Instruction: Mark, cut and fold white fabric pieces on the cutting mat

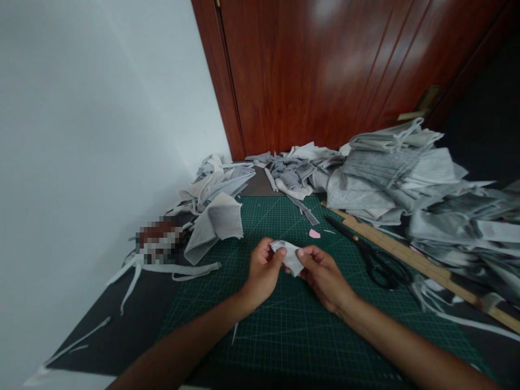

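A small folded piece of pale grey fabric (293,261) is held up over the green cutting mat (268,330). My left hand (263,268) pinches its left end, with the thumb lying on top. On its right edge, my right hand (323,273) grips it between thumb and fingers. The fingertips under the cloth are partly hidden. Beyond my right hand lie a pink scrap (314,233) and black scissors (369,254), which rest on the mat with their blades pointing away to the left.
A wooden ruler (390,244) runs diagonally at the right. Grey fabric heaps (377,179) rise behind it, with more scraps (294,168) against the wooden door (309,70). Cloth pieces (217,219) and thin strips (182,268) lie left, beside the white wall (101,135).
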Available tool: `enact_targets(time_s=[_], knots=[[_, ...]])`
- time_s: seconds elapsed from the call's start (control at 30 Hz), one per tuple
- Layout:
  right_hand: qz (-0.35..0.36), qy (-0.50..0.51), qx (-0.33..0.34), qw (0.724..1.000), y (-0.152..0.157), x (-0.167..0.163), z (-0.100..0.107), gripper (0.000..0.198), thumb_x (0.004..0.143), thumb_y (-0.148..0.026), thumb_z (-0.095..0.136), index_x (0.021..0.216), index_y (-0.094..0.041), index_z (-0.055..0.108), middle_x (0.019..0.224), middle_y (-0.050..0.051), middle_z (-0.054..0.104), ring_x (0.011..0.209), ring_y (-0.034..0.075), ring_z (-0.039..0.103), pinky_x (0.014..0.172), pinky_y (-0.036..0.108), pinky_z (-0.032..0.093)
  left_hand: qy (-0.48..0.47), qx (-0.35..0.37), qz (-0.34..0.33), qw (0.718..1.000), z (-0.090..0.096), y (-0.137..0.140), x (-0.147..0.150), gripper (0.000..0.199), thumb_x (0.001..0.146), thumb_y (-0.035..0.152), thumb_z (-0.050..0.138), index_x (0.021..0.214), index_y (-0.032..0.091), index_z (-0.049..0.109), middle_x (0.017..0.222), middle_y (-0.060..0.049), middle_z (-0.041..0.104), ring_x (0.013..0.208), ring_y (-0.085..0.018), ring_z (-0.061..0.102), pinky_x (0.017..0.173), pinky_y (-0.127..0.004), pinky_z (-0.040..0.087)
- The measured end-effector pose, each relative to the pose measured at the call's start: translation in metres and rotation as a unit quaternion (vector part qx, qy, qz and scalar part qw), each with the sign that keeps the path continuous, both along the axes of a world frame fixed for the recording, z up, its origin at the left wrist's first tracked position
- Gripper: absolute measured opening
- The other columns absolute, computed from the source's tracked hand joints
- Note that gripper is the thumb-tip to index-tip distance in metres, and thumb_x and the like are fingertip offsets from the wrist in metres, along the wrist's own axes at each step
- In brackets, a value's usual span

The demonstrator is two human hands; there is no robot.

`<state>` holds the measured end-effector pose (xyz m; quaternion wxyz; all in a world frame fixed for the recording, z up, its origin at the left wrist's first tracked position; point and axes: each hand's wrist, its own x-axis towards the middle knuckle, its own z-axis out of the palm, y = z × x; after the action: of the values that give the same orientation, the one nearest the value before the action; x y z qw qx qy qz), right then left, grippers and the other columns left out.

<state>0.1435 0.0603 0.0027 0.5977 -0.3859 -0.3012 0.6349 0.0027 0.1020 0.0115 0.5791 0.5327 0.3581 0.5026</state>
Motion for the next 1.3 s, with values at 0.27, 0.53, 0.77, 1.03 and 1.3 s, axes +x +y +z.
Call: enact_targets(time_s=[0.27, 0.53, 0.77, 1.03, 1.3], knots=[[-0.116, -0.117, 0.035, 0.986, 0.004, 0.003, -0.002, 0.038, 0.082, -0.06, 0.074, 0.08, -0.026, 0.056, 0.065, -0.004, 0.055, 0.056, 0.017, 0.05, 0.053, 0.03, 0.041, 0.048, 0.014, -0.04, 0.998, -0.008, -0.013, 0.003, 0.033, 0.079, 0.045, 0.077, 0.079, 0.018, 0.059, 0.07, 0.0, 0.062, 0.066, -0.014, 0.057, 0.065, -0.026, 0.044], [-0.137, -0.312, 0.096, 0.935, 0.01, 0.018, -0.006, 0.035, 0.092, -0.06, 0.059, 0.099, -0.026, 0.063, 0.064, -0.004, 0.054, 0.042, 0.015, 0.048, 0.039, 0.031, 0.035, -0.084, -0.08, -0.016, 0.993, -0.007, -0.01, 0.003, 0.038, 0.077, 0.042, 0.082, 0.076, 0.019, 0.052, 0.073, 0.003, 0.059, 0.07, -0.012, 0.054, 0.07, -0.025, 0.044], [-0.118, -0.256, 0.108, 0.953, 0.003, 0.01, -0.003, 0.043, 0.089, -0.052, 0.068, 0.125, -0.031, 0.055, 0.077, -0.001, 0.061, 0.049, 0.016, 0.053, 0.042, 0.031, 0.04, -0.221, -0.154, -0.057, 0.961, 0.009, -0.005, 0.003, 0.044, 0.072, 0.029, 0.087, 0.075, 0.02, 0.045, 0.09, -0.001, 0.072, 0.09, -0.017, 0.068, 0.091, -0.035, 0.052], [-0.045, -0.247, 0.106, 0.962, 0.004, 0.007, -0.014, 0.044, 0.092, -0.044, 0.064, 0.133, -0.032, 0.053, 0.089, 0.001, 0.062, 0.058, 0.018, 0.059, 0.052, 0.035, 0.049, -0.22, -0.153, -0.052, 0.962, 0.009, 0.002, -0.003, 0.048, 0.071, 0.032, 0.088, 0.076, 0.02, 0.042, 0.098, -0.003, 0.073, 0.095, -0.019, 0.07, 0.089, -0.034, 0.053], [-0.084, -0.277, 0.13, 0.948, 0.003, 0.008, -0.006, 0.073, 0.066, -0.039, 0.09, 0.129, -0.027, 0.056, 0.116, 0.006, 0.066, 0.11, 0.028, 0.063, 0.097, 0.043, 0.049, -0.079, -0.086, -0.036, 0.993, 0.006, 0.004, -0.004, 0.045, 0.07, 0.035, 0.084, 0.071, 0.02, 0.042, 0.067, 0.005, 0.056, 0.064, -0.011, 0.055, 0.063, -0.022, 0.045]])
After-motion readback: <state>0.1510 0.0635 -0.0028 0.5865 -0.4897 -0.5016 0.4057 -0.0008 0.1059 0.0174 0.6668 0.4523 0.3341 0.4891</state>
